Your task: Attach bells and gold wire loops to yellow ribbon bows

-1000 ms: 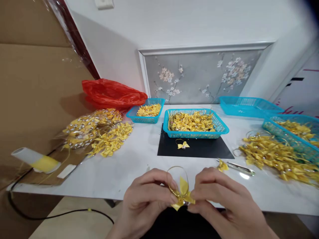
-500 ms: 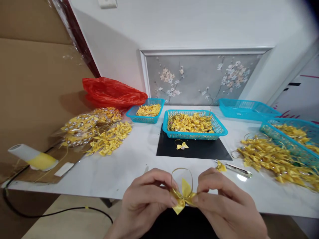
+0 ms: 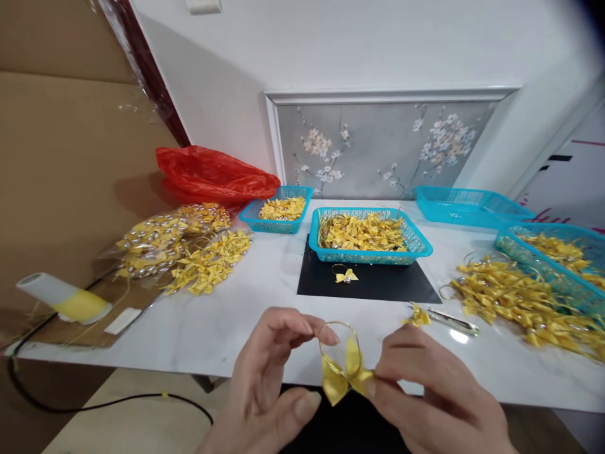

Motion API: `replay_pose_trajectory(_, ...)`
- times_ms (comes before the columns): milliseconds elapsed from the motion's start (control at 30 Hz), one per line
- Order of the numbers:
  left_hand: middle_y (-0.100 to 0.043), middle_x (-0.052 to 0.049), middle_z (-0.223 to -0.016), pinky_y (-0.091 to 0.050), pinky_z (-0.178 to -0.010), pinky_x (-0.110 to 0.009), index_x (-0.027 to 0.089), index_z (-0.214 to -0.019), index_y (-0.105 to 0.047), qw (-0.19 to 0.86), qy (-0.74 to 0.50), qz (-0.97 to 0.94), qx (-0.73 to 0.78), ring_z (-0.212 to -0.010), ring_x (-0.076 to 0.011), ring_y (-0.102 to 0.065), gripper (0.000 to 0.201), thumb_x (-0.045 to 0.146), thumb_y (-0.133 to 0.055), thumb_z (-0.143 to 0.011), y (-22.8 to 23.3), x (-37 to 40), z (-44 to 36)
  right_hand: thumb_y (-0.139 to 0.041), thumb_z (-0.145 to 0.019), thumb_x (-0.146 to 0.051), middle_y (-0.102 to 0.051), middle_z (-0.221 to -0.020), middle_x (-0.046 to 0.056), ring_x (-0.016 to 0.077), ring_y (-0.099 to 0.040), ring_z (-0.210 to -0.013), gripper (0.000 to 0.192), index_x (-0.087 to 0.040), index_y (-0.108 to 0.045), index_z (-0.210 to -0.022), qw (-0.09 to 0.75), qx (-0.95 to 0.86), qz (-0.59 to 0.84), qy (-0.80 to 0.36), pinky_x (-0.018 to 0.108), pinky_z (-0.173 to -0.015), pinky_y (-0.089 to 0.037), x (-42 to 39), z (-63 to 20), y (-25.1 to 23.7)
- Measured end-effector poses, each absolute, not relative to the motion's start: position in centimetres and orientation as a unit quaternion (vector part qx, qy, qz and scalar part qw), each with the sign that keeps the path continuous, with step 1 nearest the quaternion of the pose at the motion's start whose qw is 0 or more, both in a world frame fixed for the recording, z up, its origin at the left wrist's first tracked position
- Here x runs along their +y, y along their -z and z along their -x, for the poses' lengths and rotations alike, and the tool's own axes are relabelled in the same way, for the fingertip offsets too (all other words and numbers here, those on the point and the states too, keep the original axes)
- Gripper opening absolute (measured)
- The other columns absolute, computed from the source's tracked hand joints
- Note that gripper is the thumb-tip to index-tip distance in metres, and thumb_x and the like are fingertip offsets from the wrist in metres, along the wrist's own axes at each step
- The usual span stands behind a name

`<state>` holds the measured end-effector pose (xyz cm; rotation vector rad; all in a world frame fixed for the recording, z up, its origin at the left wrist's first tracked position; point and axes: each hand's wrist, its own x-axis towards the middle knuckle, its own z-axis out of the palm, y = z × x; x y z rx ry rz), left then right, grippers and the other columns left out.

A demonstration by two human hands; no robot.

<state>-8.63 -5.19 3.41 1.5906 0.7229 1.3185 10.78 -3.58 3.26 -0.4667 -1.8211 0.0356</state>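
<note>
Head view, lower centre: the left hand holds thumb and forefinger wide beside the yellow bow; the right hand pinches its right wing, probably steadying it with the gold loop upward. Beyond: a tube at left; mid-frame, a basket behind a loose bow; at right, a silver tool and a bow pile partly blocking another basket.
</note>
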Motion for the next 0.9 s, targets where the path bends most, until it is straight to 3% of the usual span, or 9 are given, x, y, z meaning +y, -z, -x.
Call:
replay_pose_trajectory(100,-0.064,-0.002,-0.098,-0.046,-0.087,-0.031,0.033,-0.126,-0.051,0.472,-0.513,-0.639,0.325,-0.096,-0.0208,-0.058,0.049,0.043,-0.069,-0.082,-3.7,-5.1,8.3,-0.064,-0.081,0.000,-0.069,-0.062,0.004,0.0157,-0.061,-0.058,0.020,-0.016,-0.067,-0.069,0.563,-0.798,0.214,0.015,0.029,-0.049,-0.047,-4.0,-11.0,-3.4)
replay_pose_trajectory(167,-0.063,-0.001,-0.092,-0.047,-0.080,-0.029,0.031,-0.122,-0.057,0.462,-0.489,-0.659,0.335,-0.086,-0.0181,-0.058,0.043,0.037,-0.070,-0.082,-4.0,-4.8,8.0,-0.064,-0.082,0.000,-0.071,-0.061,0.003,0.0158,-0.063,-0.058,0.021,-0.017,-0.067,-0.069,0.558,-0.800,0.222,0.016,0.029,-0.050,-0.049,-4.3,-11.1,-3.4)
replay_pose_trajectory(267,-0.062,-0.001,-0.081,-0.046,-0.079,-0.031,0.025,-0.094,-0.070,0.437,-0.489,-0.678,0.332,-0.077,-0.0165,-0.056,0.009,0.030,-0.066,-0.087,-4.5,-4.3,7.6,-0.066,-0.080,0.000,-0.071,-0.060,0.002,0.0148,-0.065,-0.056,0.021,-0.017,-0.068,-0.069,0.553,-0.800,0.231,0.008,0.028,-0.052,-0.051,-4.5,-11.3,-3.4)
replay_pose_trajectory(367,-0.060,0.000,-0.072,-0.045,-0.086,-0.036,0.022,-0.078,-0.067,0.453,-0.536,-0.636,0.320,-0.077,-0.0177,-0.057,0.017,0.027,-0.059,-0.092,-4.7,-4.2,7.4,-0.066,-0.079,-0.001,-0.071,-0.061,0.002,0.0138,-0.065,-0.056,0.019,-0.018,-0.069,-0.070,0.549,-0.799,0.245,-0.003,0.027,-0.052,-0.052,-4.4,-11.2,-3.3)
replay_pose_trajectory(600,-0.064,0.000,-0.072,-0.042,-0.091,-0.037,0.022,-0.084,-0.065,0.497,-0.580,-0.592,0.256,-0.077,-0.0166,-0.059,0.016,0.025,-0.054,-0.095,-4.5,-5.1,7.5,-0.063,-0.086,-0.011,-0.064,-0.053,-0.003,0.0099,-0.058,-0.047,0.022,-0.020,-0.063,-0.066,0.654,-0.720,0.231,0.032,0.024,-0.043,-0.045,-3.9,-10.1,-1.5)
replay_pose_trajectory(900,-0.063,-0.001,-0.076,-0.046,-0.087,-0.038,0.023,-0.088,-0.066,0.508,-0.574,-0.593,0.244,-0.080,-0.0183,-0.058,0.011,0.028,-0.057,-0.093,-4.3,-4.9,7.7,-0.066,-0.079,0.000,-0.071,-0.060,0.000,0.0146,-0.065,-0.055,0.020,-0.019,-0.067,-0.072,0.561,-0.789,0.252,0.001,0.029,-0.051,-0.051,-4.5,-11.5,-3.1)
